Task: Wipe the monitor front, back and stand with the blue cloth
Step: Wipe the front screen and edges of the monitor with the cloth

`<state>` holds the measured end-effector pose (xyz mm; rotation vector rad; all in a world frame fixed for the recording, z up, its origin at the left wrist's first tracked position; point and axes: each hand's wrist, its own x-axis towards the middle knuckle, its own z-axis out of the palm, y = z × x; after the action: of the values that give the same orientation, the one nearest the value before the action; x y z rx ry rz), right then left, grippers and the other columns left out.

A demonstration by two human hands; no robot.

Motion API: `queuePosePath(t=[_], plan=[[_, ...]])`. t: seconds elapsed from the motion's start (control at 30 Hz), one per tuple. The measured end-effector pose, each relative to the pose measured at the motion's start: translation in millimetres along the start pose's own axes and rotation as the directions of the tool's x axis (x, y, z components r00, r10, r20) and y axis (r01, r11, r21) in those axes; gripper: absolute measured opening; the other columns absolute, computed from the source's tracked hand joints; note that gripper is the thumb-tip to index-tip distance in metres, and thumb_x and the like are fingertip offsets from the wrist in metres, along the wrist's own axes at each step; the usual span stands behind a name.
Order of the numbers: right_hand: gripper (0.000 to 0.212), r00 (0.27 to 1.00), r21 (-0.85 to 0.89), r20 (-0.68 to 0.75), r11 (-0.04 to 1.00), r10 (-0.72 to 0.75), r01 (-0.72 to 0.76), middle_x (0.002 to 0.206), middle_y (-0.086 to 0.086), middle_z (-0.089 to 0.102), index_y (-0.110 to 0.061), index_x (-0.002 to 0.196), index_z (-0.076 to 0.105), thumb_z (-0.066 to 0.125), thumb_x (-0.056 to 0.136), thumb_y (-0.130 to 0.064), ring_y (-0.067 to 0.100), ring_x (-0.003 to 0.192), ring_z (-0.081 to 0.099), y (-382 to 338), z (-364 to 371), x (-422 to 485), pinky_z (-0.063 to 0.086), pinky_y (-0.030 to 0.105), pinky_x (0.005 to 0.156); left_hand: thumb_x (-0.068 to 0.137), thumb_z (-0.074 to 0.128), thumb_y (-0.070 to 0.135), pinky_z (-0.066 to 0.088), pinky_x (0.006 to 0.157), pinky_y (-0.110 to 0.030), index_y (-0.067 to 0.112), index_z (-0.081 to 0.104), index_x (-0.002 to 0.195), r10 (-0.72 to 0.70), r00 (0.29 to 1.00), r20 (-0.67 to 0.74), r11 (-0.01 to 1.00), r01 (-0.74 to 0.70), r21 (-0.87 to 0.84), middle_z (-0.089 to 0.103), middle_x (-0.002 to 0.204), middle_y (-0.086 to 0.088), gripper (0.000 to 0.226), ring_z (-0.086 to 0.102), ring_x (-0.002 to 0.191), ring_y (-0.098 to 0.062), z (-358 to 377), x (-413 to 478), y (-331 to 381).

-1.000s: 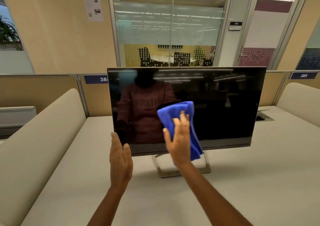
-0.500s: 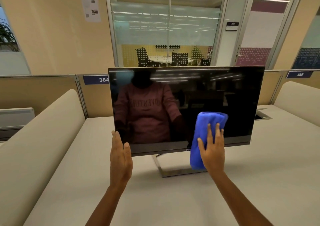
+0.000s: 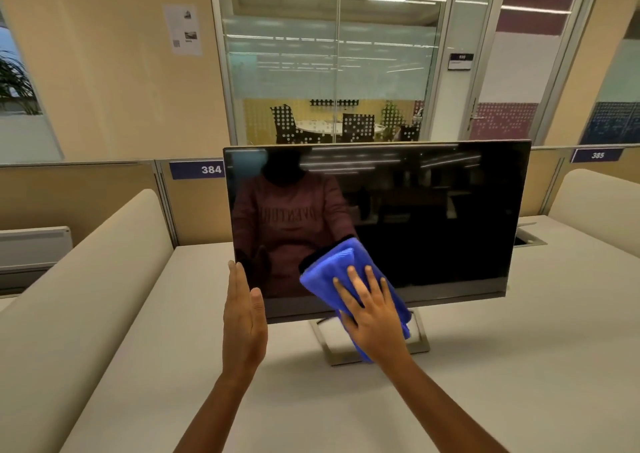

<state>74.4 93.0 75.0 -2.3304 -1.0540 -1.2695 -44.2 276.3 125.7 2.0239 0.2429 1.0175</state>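
Note:
A black flat monitor (image 3: 433, 217) stands on the desk, its dark screen facing me on a silver frame stand (image 3: 420, 343). My right hand (image 3: 372, 314) presses the folded blue cloth (image 3: 336, 265) flat against the lower middle of the screen, fingers spread over it. My left hand (image 3: 244, 317) is flat and upright, its fingers at the monitor's lower left corner, holding nothing.
The beige desk (image 3: 519, 366) is bounded by padded dividers on the left (image 3: 86, 279) and right (image 3: 595, 203). A cable cut-out (image 3: 528, 237) sits behind the monitor's right side. Partition panels numbered 384 and 385 run along the back.
My right hand swept the cloth from the screen's middle to the right, and has now come back left to the lower middle. The left hand has stayed at the lower left corner.

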Motion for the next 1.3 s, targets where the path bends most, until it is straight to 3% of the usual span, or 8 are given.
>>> queuePosePath(t=[0.3, 0.43, 0.6, 0.73, 0.93, 1.1, 1.2, 1.3], plan=[[0.057, 0.812, 0.176, -0.135, 0.821, 0.567, -0.544, 0.147, 0.022, 0.027, -0.013, 0.142, 0.028, 0.029, 0.096, -0.047, 0.046, 0.133, 0.028, 57, -46, 72, 0.039, 0.062, 0.095, 0.080, 0.006, 0.075, 0.003, 0.107, -0.001, 0.030, 0.003, 0.139, 0.073, 0.996, -0.040, 0.980, -0.080, -0.182, 0.005, 0.145, 0.023, 0.074, 0.005, 0.137, 0.007, -7, 44, 24], [0.056, 0.854, 0.075, -0.230, 0.884, 0.466, -0.462, 0.145, 0.020, 0.034, -0.016, 0.139, 0.035, 0.037, 0.092, -0.047, 0.042, 0.133, 0.029, 10, -42, 136, 0.031, 0.062, 0.099, 0.076, 0.009, 0.080, 0.007, 0.107, -0.001, 0.038, 0.008, 0.136, 0.044, 0.998, -0.055, 0.945, -0.059, -0.321, 0.010, 0.143, 0.028, 0.074, 0.009, 0.135, 0.011, -8, 55, 31], [0.066, 0.989, 0.010, -0.147, 0.999, -0.028, 0.030, 0.156, 0.001, 0.009, -0.030, 0.145, 0.021, 0.048, 0.087, -0.044, 0.032, 0.141, 0.015, -69, -5, 125, 0.016, 0.059, 0.109, 0.075, 0.013, 0.081, 0.013, 0.105, 0.000, 0.041, 0.013, 0.135, 0.017, 0.998, -0.058, 0.925, -0.038, -0.379, 0.018, 0.144, 0.024, 0.073, 0.015, 0.133, 0.014, -8, 58, 32], [0.069, 0.979, -0.047, -0.110, 0.985, -0.169, 0.165, 0.157, -0.006, 0.004, -0.032, 0.146, 0.018, 0.051, 0.086, -0.042, 0.026, 0.143, 0.013, -59, 16, 78, 0.016, 0.053, 0.112, 0.071, 0.012, 0.084, 0.017, 0.099, 0.004, 0.036, 0.013, 0.136, 0.013, 0.998, -0.066, 0.927, -0.037, -0.373, 0.020, 0.138, 0.031, 0.080, 0.019, 0.125, 0.023, -14, 60, 33], [0.056, 0.976, -0.093, -0.195, 0.989, 0.096, -0.116, 0.155, -0.004, 0.013, -0.033, 0.144, 0.022, 0.037, 0.093, -0.049, 0.030, 0.140, 0.020, 14, -3, 44, 0.026, 0.054, 0.107, 0.072, 0.011, 0.084, 0.017, 0.110, -0.019, 0.036, 0.018, 0.137, 0.009, 0.998, -0.067, 0.924, -0.034, -0.380, 0.023, 0.144, 0.020, 0.081, 0.021, 0.138, -0.003, -18, 66, 32], [0.056, 0.821, 0.034, -0.265, 0.856, 0.506, -0.517, 0.147, 0.015, 0.031, -0.019, 0.141, 0.029, 0.028, 0.095, -0.050, 0.041, 0.134, 0.027, 23, -27, 97, 0.034, 0.061, 0.100, 0.069, 0.014, 0.087, 0.016, 0.115, -0.026, 0.033, 0.020, 0.139, -0.020, 0.998, -0.062, 0.896, -0.009, -0.444, 0.025, 0.148, 0.013, 0.089, 0.022, 0.138, -0.005, -16, 65, 33], [0.053, 0.798, 0.051, -0.312, 0.848, 0.515, -0.528, 0.144, 0.017, 0.038, -0.020, 0.138, 0.035, 0.038, 0.091, -0.045, 0.042, 0.131, 0.033, -9, -29, 140, 0.035, 0.061, 0.097, 0.067, 0.019, 0.088, 0.022, 0.112, -0.020, 0.026, 0.021, 0.143, -0.037, 0.999, -0.037, 0.863, 0.014, -0.505, 0.031, 0.147, 0.008, 0.099, 0.028, 0.137, -0.007, -20, 66, 35], [0.055, 0.911, 0.071, -0.304, 0.961, 0.277, -0.268, 0.146, 0.009, 0.036, -0.027, 0.138, 0.037, 0.046, 0.086, -0.044, 0.036, 0.136, 0.026, -65, -23, 172, 0.022, 0.058, 0.105, 0.065, 0.025, 0.088, 0.028, 0.105, -0.009, 0.024, 0.020, 0.144, -0.051, 0.996, -0.068, 0.841, 0.006, -0.541, 0.038, 0.143, 0.005, 0.102, 0.035, 0.134, -0.009, -30, 71, 38]])
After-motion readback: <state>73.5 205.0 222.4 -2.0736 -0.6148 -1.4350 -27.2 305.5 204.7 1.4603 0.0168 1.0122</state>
